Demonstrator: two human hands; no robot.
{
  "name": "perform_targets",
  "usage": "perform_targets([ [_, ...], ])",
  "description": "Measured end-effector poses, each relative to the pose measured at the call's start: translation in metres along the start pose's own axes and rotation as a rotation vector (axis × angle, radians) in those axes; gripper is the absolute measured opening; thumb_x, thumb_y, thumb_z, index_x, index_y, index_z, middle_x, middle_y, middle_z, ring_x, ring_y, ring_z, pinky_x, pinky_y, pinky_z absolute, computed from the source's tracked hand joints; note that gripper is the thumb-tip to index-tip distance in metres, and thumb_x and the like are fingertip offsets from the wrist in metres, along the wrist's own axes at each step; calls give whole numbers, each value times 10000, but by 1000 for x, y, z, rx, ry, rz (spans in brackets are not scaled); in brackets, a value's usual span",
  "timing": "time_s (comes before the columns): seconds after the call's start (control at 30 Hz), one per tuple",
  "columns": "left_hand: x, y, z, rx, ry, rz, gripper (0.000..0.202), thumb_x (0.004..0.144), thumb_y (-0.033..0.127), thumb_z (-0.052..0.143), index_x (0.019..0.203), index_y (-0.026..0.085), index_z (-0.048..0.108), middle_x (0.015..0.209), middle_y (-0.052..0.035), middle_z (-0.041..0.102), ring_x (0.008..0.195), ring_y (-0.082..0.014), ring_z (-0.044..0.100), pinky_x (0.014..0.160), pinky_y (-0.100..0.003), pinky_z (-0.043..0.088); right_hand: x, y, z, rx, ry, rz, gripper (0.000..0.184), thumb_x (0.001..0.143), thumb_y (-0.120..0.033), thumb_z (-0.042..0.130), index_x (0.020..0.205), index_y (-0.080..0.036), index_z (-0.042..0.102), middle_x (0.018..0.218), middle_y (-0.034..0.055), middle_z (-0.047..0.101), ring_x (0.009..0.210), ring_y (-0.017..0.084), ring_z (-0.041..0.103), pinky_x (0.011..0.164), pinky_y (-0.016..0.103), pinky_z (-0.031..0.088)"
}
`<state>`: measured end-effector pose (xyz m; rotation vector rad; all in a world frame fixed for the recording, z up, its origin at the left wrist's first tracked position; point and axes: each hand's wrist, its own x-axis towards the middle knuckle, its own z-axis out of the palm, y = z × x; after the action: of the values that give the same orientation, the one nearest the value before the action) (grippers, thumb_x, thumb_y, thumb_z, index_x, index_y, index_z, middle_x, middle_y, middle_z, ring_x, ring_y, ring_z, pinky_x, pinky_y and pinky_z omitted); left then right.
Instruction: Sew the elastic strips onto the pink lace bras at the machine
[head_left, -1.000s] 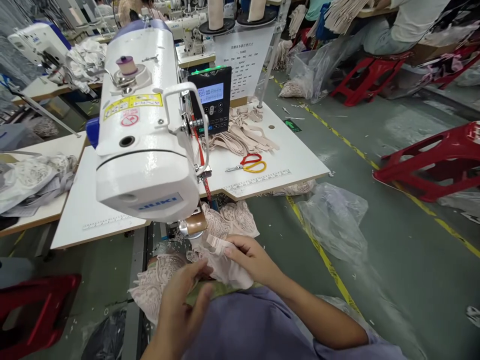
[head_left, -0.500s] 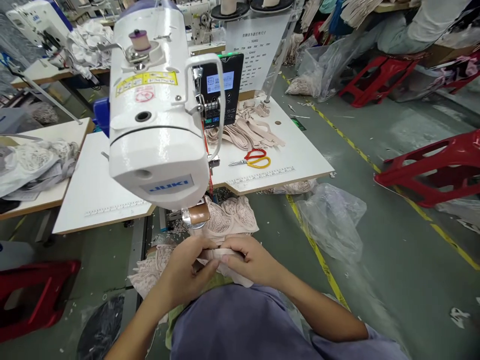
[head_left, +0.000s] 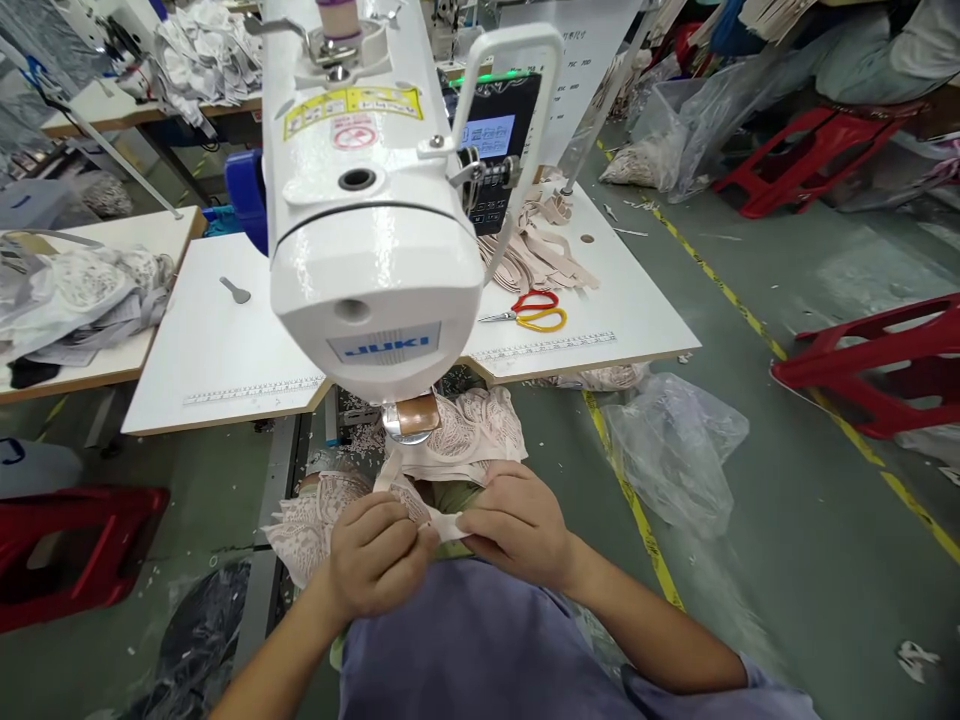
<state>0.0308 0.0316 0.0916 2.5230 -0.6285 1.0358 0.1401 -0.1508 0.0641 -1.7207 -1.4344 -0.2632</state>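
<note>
Between my two hands a short pale pink strap [head_left: 448,526] of a bra is drawn out over my lap. My left hand [head_left: 381,552] is closed around its left part, and my right hand [head_left: 521,523] pinches the right end between thumb and fingers. The lace bra [head_left: 469,432] spreads beyond my hands, below the head of the white sewing machine [head_left: 375,290]. More pale lace bras [head_left: 319,520] hang to the left of my left hand. Where the strap joins the lace is partly hidden by my fingers.
Scissors with red and yellow handles [head_left: 536,312] lie on the white machine table [head_left: 622,310], before a heap of beige straps [head_left: 536,250]. Left of the machine lies a small grey tool [head_left: 235,290]. Red stools [head_left: 885,360] and a clear plastic bag [head_left: 675,450] are on the floor.
My hands have moved apart, and the strap is now stretched between them. My left hand has turned knuckles up. The head view has shifted nearer the machine.
</note>
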Motion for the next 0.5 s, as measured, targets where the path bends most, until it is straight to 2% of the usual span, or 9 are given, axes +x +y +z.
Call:
perform_targets([
  [0.17,-1,-1,-2,6,1,2,188,809,27,636,779,208,593,597,38,628,584,-120,605,663,-303,589,3,-3,-1,19,52,-38,152,863,-155,588,908,-291,638,616,-36,648,528,133,543,708,327,487],
  [0.37,-4,2,-1,20,12,6,196,803,35,644,789,225,597,598,43,617,591,-121,610,657,-300,592,-1,-3,1,93,-1,31,145,868,-187,590,904,-317,645,642,-36,653,547,141,551,716,337,473],
  [0.5,-4,1,-2,-2,16,13,197,790,20,657,776,209,598,599,33,607,602,-129,595,653,-301,580,-2,-4,2,80,12,9,133,871,-195,589,896,-310,650,646,-35,656,549,138,554,726,338,478],
])
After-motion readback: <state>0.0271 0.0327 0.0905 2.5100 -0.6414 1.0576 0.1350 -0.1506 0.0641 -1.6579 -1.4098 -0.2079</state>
